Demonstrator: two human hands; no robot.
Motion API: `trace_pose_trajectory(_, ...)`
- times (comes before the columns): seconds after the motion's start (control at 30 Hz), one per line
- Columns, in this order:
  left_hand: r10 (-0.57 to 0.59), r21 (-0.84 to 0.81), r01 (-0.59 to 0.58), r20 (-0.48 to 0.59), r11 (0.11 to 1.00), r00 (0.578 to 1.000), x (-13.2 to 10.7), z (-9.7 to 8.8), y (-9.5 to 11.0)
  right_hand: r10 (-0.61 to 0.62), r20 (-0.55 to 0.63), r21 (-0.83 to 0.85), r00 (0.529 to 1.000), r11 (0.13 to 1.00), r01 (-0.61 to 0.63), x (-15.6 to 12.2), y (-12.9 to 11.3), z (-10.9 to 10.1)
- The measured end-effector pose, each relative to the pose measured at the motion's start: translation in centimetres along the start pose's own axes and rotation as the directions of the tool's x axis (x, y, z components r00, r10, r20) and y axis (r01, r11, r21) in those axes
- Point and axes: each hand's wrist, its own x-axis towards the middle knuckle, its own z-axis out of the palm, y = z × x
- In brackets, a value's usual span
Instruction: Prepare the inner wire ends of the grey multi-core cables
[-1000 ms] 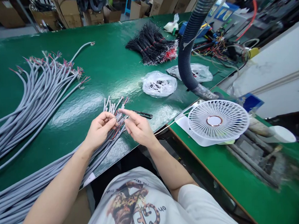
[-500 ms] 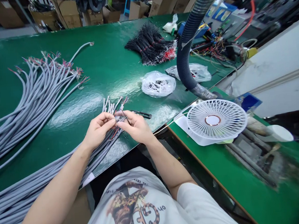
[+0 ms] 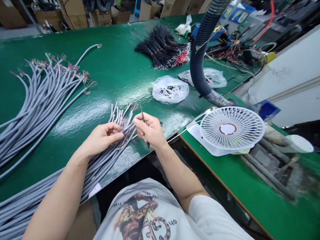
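My left hand (image 3: 102, 137) pinches the stripped end of a grey cable from the near bundle of grey cables (image 3: 71, 184), which runs along the front edge of the green table (image 3: 113, 72). My right hand (image 3: 149, 130) is closed on a thin black tool (image 3: 142, 115), held upright with its tip above the fingers and its lower end showing below the palm. The cable ends with red and coloured wires (image 3: 123, 113) fan out between the two hands.
A second bundle of grey cables (image 3: 35, 103) lies at the left. Black wires with red tips (image 3: 163, 46), two plastic bags (image 3: 170, 90) and a dark ribbed hose (image 3: 201, 47) are farther back. A white fan (image 3: 231, 127) sits on the right bench.
The black tool lay on the table beside my right hand; my right hand has picked it up and now holds it upright. My left hand stays on the cable end.
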Motion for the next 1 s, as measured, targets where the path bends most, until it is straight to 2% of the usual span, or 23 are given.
trace_pose_trajectory(0.17, -0.026, -0.148, 0.03, 0.032, 0.989, 0.999, -0.3, -0.7, 0.5, -0.06, -0.083, 0.009, 0.995, 0.998, 0.06, 0.5, -0.2, -0.9)
trace_pose_trajectory(0.23, -0.025, -0.207, 0.032, 0.033, 0.978, 0.999, -0.3, -0.9, 0.7, -0.081, -0.079, -0.039, 0.994, 0.996, 0.078, 0.4, -0.5, -1.4)
trace_pose_trajectory(0.33, -0.048, -0.249, 0.052, 0.023, 0.967, 0.999, -0.2, -1.0, 0.8, -0.122, -0.028, -0.235, 0.992, 0.965, 0.112, -0.1, -1.2, -2.0)
trace_pose_trajectory(0.43, -0.059, -0.251, 0.052, -0.021, 0.966, 0.998, -0.2, -0.9, 0.7, -0.2, 0.059, -0.479, 0.978, 0.854, 0.203, -1.0, -2.1, -2.5)
trace_pose_trajectory(0.57, -0.017, -0.094, 0.009, -0.078, 0.995, 0.997, -0.1, -0.3, 0.5, -0.262, 0.269, -0.674, 0.927, 0.636, 0.376, -2.3, -3.4, -2.8)
trace_pose_trajectory(0.7, 0.127, 0.187, -0.098, -0.148, 0.977, 0.981, -0.3, 0.2, 0.1, -0.315, 0.414, -0.728, 0.854, 0.448, 0.518, -3.4, -4.6, -2.8)
trace_pose_trajectory(0.77, 0.177, 0.31, -0.12, -0.166, 0.943, 0.97, -0.5, 0.2, 0.0, -0.399, 0.429, -0.711, 0.81, 0.405, 0.575, -3.8, -5.2, -2.8)
trace_pose_trajectory(0.87, 0.21, 0.392, -0.135, -0.155, 0.91, 0.965, -0.8, 0.2, 0.2, -0.519, 0.389, -0.689, 0.761, 0.384, 0.615, -4.3, -5.8, -3.0)
trace_pose_trajectory(1.0, 0.312, 0.478, -0.234, -0.091, 0.847, 0.946, -1.3, 0.3, 0.7, -0.492, 0.426, -0.694, 0.759, 0.36, 0.623, -4.3, -5.8, -3.1)
